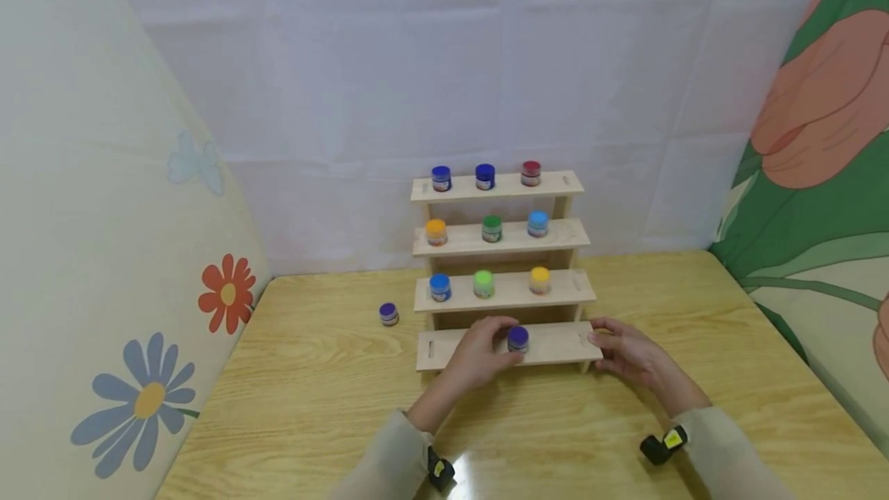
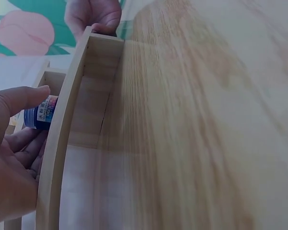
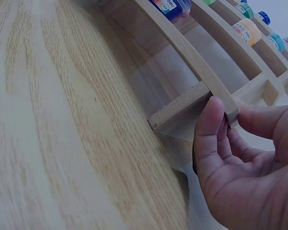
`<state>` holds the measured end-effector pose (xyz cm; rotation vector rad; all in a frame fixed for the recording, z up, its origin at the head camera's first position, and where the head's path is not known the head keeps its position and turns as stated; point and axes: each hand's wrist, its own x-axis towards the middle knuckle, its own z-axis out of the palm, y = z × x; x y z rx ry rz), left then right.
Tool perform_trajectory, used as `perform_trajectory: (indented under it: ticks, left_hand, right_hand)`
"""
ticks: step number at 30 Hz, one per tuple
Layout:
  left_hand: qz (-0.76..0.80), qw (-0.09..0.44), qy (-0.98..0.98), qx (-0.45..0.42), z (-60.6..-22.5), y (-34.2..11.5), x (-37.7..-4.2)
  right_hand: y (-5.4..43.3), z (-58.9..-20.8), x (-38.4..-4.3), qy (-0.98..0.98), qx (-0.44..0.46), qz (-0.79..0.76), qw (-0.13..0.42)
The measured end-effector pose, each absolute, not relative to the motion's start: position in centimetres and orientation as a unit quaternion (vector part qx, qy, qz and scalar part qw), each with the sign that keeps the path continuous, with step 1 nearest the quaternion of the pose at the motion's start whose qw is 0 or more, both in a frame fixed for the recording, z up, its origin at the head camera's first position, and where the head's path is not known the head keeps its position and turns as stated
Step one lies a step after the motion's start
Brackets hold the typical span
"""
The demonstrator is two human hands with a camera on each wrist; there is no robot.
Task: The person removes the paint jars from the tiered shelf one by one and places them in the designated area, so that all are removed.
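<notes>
Nine small paint jars (image 1: 491,229) stand on the upper three boards of the wooden stepped stand (image 1: 514,236), three on each board, with space between neighbours. These three levels look finished, in my judgement, and the part left seems to be the lowest board (image 1: 559,342). There, one purple-lidded jar (image 1: 518,339) is near the middle of the length, within the grasp of the left hand (image 1: 484,355). A second purple jar (image 1: 388,315) stands upright on the wood-grain table (image 1: 312,392), to the left of the stand and apart from it; this one is probably waiting for its place. About the fingers: the left hand pinches its jar, the thumb at the near side and the index finger at the far side, so the gap between them is only as wide as the jar. Whether the jar's full weight is resting on the board, I cannot tell. The right hand (image 1: 633,356) pinches the right end of the same board, the thumb on the upper side and the bent fingers beneath, which perhaps keeps the stand steady.
</notes>
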<state>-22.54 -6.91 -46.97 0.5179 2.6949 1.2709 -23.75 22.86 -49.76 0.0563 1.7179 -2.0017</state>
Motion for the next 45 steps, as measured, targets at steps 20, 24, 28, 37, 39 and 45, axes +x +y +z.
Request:
perform_trajectory:
  ticks: [20,24,28,37,39,45]
  left_hand:
    - [0.422,0.057,0.895,0.133,-46.7,-6.6,-22.6]
    - [0.442,0.058,0.886,0.13,-46.5,-7.0,-22.4]
    - [0.448,0.05,0.882,0.138,-46.1,-7.7,-22.1]
    - [0.463,0.04,0.871,0.157,-45.2,-9.6,-21.2]
    - [0.466,0.042,0.869,0.159,-45.0,-10.1,-21.1]
    - [0.461,0.052,0.872,0.158,-44.4,-11.6,-20.8]
  right_hand:
    - [22.6,-49.5,-23.7,0.633,0.024,-0.732,0.25]
    - [22.6,-49.6,-23.6,0.634,0.023,-0.732,0.249]
    - [22.6,-49.6,-23.6,0.632,0.021,-0.734,0.248]
    - [22.4,-49.5,-23.5,0.638,0.03,-0.73,0.244]
    - [22.4,-49.5,-23.5,0.641,0.029,-0.728,0.243]
    - [22.4,-49.4,-23.4,0.644,0.025,-0.725,0.241]
